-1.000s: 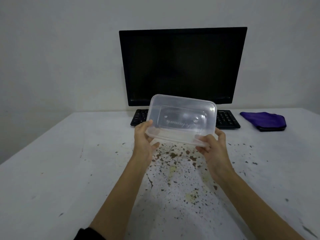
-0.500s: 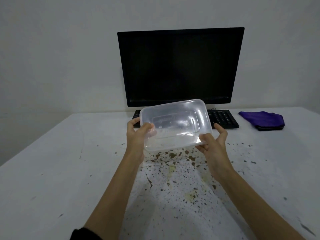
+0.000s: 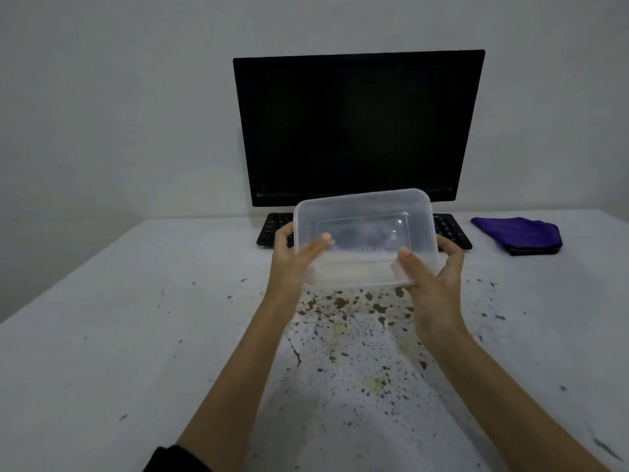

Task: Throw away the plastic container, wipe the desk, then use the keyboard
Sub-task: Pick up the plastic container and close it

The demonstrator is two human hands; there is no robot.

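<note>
Stained desk (image 3: pixel 136 335) | plastic container (image 3: pixel 364 233) held by left hand (image 3: pixel 289 264), right hand (image 3: pixel 432 281)

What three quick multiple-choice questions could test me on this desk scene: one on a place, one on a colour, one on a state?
1. Where does the cloth lie?
A. right of the keyboard
B. on the monitor
C. inside the container

2. What colour is the cloth?
A. yellow
B. purple
C. white

3. How is the plastic container held?
A. resting flat on the desk
B. by one hand only
C. lifted by both hands

Answers: 1 A, it sits on the desk beside the keyboard's right end. 2 B, it is plainly purple. 3 C, the left hand and right hand grip its two ends above the stained desk.
</note>
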